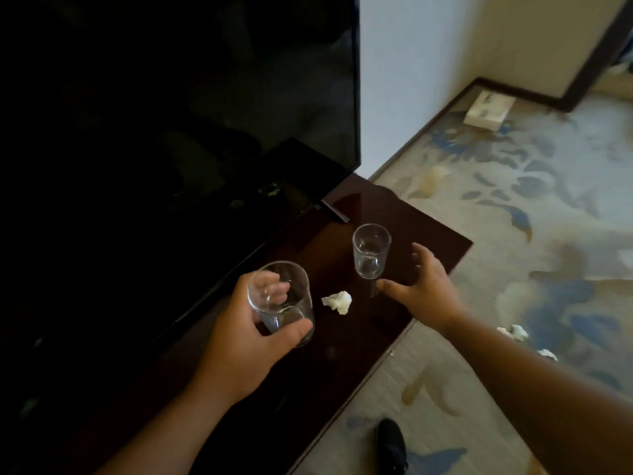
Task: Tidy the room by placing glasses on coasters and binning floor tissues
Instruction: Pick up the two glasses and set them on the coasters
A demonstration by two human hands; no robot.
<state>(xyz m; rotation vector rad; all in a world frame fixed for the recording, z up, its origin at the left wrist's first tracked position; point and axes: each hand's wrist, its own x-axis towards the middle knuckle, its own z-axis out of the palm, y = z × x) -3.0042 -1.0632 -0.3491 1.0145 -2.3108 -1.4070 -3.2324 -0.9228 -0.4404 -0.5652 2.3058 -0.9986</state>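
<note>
While one glass (281,299) in left hand (239,341), another glass (371,250) on cabinet (428,241); three tissues (337,302) (515,332) (547,354).

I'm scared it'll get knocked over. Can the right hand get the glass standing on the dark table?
Probably yes: the right hand is open just beside the standing glass, with nothing between them.
</note>
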